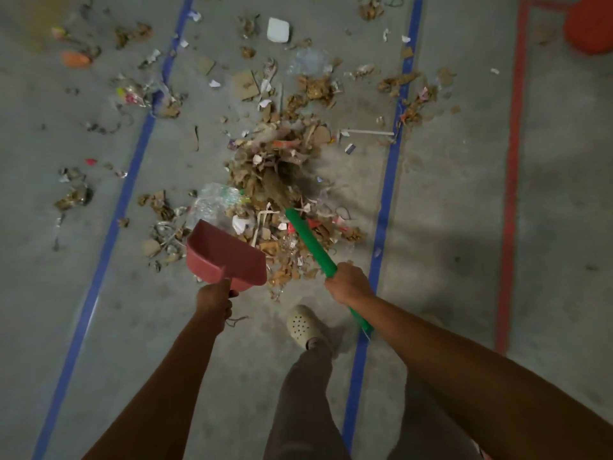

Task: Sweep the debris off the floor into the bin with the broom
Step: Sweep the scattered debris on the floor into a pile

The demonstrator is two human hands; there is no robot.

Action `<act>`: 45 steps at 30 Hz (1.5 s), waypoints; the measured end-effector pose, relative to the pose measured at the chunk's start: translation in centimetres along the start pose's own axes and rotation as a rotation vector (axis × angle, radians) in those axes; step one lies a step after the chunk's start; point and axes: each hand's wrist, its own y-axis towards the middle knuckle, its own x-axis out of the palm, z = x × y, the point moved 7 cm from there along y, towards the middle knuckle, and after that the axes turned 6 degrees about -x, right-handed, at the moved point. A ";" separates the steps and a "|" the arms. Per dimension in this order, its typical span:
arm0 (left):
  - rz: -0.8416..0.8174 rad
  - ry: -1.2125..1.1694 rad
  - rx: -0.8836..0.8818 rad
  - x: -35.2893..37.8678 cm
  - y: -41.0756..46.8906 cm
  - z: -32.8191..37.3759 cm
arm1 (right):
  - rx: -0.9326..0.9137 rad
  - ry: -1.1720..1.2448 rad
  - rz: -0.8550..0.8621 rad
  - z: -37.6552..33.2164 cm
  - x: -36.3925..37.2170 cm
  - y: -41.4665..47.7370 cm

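Observation:
A heap of debris [282, 207], made of cardboard scraps, paper and crumpled clear plastic, lies on the grey floor in front of me. My right hand [348, 283] grips the green handle of the broom [308, 240], whose blurred bristle head sits in the middle of the heap. My left hand [214, 298] holds the handle of a red dustpan [225, 257], which rests at the heap's near left edge with its mouth toward the debris. An orange object at the top right corner may be the bin [590, 24]; only part of it shows.
Loose litter is scattered across the far floor, including a white block [278, 29] and an orange scrap [75, 58]. Two blue tape lines [386, 194] and a red tape line [512, 180] run along the floor. My foot in a beige clog [303, 325] stands just behind the heap.

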 end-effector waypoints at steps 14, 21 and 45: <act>-0.010 -0.126 0.085 2.3 -8.8 0.9 | 0.030 0.032 0.131 10.1 -7.0 -9.6; -0.018 -0.060 0.083 7.4 -11.2 -3.0 | 0.158 0.178 0.143 20.1 -7.5 -9.9; -0.107 0.116 -0.013 1.4 4.0 -0.9 | 0.178 0.154 -0.094 3.8 8.5 -3.6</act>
